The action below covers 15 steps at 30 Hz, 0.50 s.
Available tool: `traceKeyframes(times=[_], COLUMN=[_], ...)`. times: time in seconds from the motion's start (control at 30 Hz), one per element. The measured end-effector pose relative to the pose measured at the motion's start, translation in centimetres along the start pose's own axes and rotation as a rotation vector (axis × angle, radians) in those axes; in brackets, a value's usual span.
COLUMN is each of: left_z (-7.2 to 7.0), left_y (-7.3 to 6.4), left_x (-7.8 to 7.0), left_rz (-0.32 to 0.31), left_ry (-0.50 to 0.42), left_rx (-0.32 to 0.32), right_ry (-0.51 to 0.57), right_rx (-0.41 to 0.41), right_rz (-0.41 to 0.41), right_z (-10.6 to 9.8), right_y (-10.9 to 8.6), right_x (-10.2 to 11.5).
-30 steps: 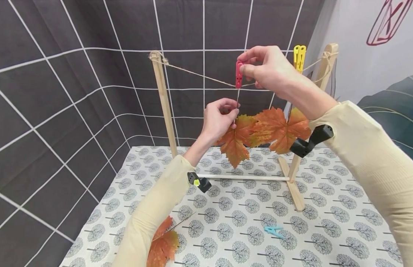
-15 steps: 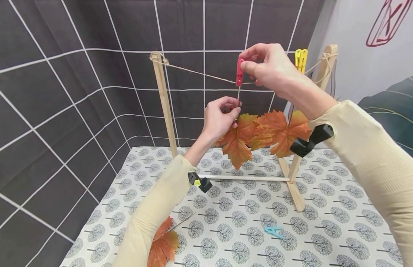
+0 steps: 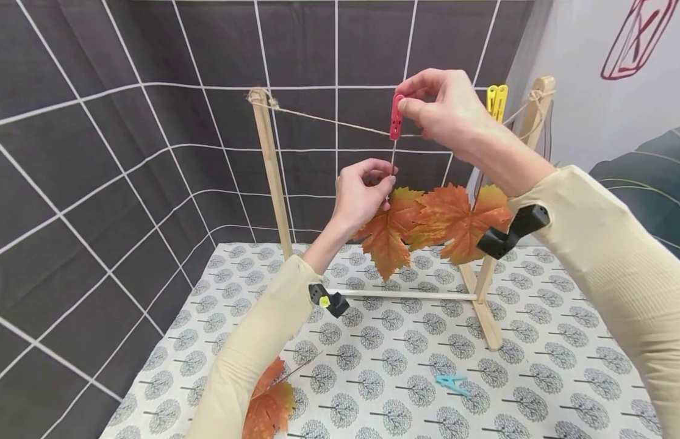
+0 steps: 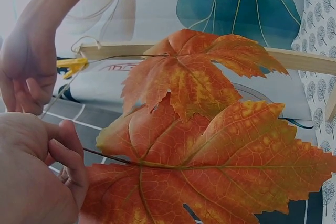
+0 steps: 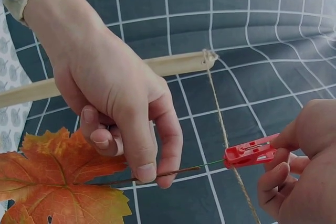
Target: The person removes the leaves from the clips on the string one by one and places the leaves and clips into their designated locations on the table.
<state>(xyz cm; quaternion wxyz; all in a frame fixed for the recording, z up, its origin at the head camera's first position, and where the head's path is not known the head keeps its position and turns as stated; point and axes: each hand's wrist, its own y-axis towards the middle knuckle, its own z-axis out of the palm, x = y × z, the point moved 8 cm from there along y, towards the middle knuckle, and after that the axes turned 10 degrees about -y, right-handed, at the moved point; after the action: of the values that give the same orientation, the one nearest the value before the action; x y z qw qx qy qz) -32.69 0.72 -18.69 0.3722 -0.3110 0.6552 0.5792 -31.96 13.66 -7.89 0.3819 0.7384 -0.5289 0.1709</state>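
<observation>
My right hand (image 3: 446, 113) pinches a red clothespin (image 3: 396, 117) by its upper ends, its lower end at the twine (image 3: 340, 123). Below it, my left hand (image 3: 363, 194) pinches the stem of an orange maple leaf (image 3: 388, 235) between thumb and forefinger. In the right wrist view the stem's thin green tip (image 5: 212, 162) reaches the mouth of the red clothespin (image 5: 251, 151). A second maple leaf (image 3: 460, 221) hangs to the right, its stem rising toward a yellow clothespin (image 3: 496, 102) on the twine; the right forearm partly hides it.
The twine spans two wooden posts (image 3: 271, 171), joined low down by a white rod (image 3: 405, 294). On the tree-patterned tablecloth lie a light blue clothespin (image 3: 451, 383) and another maple leaf (image 3: 271, 405), partly behind the left sleeve. A dark gridded backdrop (image 3: 296, 36) stands behind.
The right hand and red clothespin have risen slightly in the head view, and the twine with them. The left hand keeps its pinch on the stem; the held leaf has swayed a little.
</observation>
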Motion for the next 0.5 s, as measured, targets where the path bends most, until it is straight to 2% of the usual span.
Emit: traceKeyframes(times=[0.5], left_z=[-0.01], left_y=[0.11], left_x=[-0.22], left_rz=[0.008], left_ry=[0.015], left_rx=[-0.007], right_ry=[0.039], right_rx=[-0.050], right_rz=[-0.003], right_z=[-0.54], right_y=[0.08], right_x=[0.08])
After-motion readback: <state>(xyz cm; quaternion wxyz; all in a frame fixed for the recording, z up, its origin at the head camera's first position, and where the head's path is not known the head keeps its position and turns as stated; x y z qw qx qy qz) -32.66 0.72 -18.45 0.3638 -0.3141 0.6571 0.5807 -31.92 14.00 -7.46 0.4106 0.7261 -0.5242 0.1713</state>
